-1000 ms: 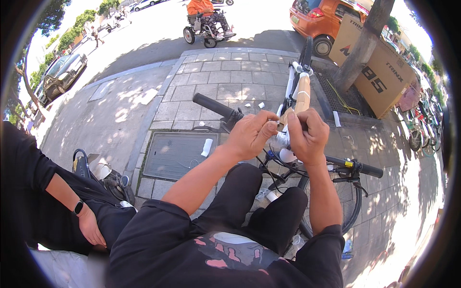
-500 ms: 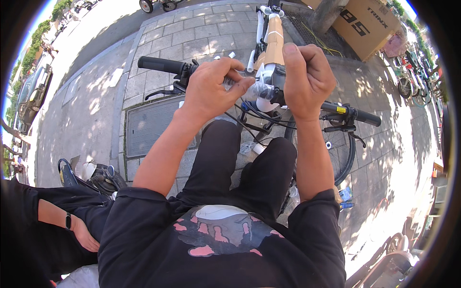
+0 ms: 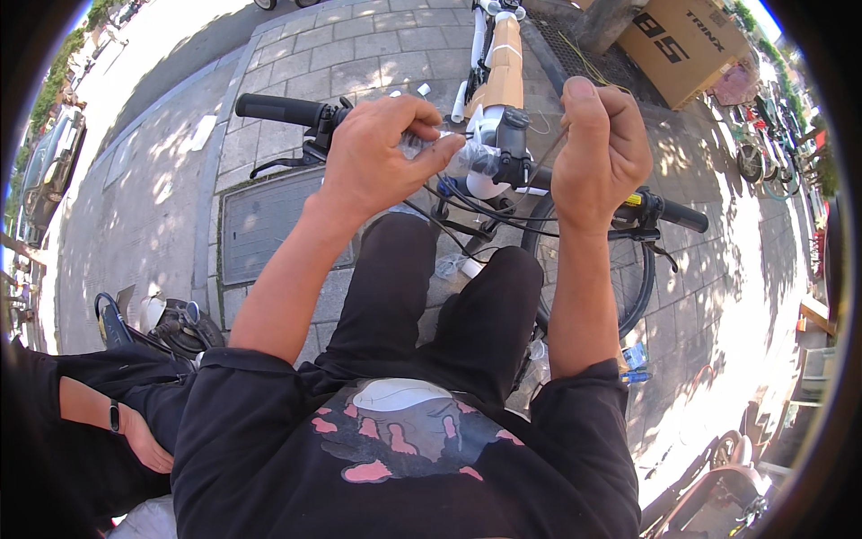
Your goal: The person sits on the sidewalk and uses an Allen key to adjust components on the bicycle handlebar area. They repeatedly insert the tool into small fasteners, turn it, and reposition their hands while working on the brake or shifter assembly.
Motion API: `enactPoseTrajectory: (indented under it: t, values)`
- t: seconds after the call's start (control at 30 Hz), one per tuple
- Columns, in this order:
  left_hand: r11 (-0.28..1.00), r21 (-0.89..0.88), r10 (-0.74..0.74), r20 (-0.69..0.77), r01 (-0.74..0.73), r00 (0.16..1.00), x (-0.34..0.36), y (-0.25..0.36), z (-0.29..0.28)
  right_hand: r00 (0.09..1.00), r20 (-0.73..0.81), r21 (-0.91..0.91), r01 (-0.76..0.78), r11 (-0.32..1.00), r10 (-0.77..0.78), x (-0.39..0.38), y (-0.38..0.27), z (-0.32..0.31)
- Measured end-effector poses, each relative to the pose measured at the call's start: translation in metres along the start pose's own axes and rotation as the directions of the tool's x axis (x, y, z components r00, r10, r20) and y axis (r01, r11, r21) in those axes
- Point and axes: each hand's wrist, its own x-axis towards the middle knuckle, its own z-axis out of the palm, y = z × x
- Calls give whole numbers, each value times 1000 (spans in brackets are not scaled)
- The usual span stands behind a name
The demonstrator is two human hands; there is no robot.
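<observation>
A bicycle handlebar (image 3: 628, 208) with black grips crosses in front of me; its stem (image 3: 512, 135) is dark. Clear plastic wrap (image 3: 480, 160) sits round the bar near the stem. My left hand (image 3: 382, 153) hovers over the left half of the bar, fingers curled toward the thumb; what they hold is hard to make out against the plastic. Raised right of the stem, my right hand (image 3: 597, 153) is closed in a pinch. A thin strand (image 3: 544, 164) runs from its fingers down toward the stem. Brown cardboard (image 3: 503, 67) covers the frame tube.
Black cables (image 3: 485, 211) loop below the bar, and the front wheel (image 3: 639, 296) stands to the right. A large cardboard box (image 3: 678, 54) is at the far right. Another person's hand (image 3: 144, 440) rests at lower left, near a scooter-like vehicle (image 3: 171, 323).
My right hand has moved right and a little away from the stem, and the strand now shows below it. The left hand has shifted slightly left. The whole view has shifted a little.
</observation>
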Motion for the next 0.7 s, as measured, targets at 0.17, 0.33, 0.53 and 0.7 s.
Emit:
enactPoseTrajectory:
  t: [0.17,0.33,0.53,0.7]
  values:
    - [1000,-22,-16,-7,16,1000,-1,-2,-1,995,-36,26,-89,996,90,-3,-2,-3]
    - [999,-35,-37,1,37,999,-2,-5,-1,994,-70,24,-81,996,83,-4,0,-4]
    - [999,-18,-27,7,28,1000,-2,-7,-3,989,-113,69,-86,994,94,-5,6,-9]
    - [1000,-17,-26,14,26,1000,-3,-6,-4,987,-142,89,-69,994,81,-7,13,-18]
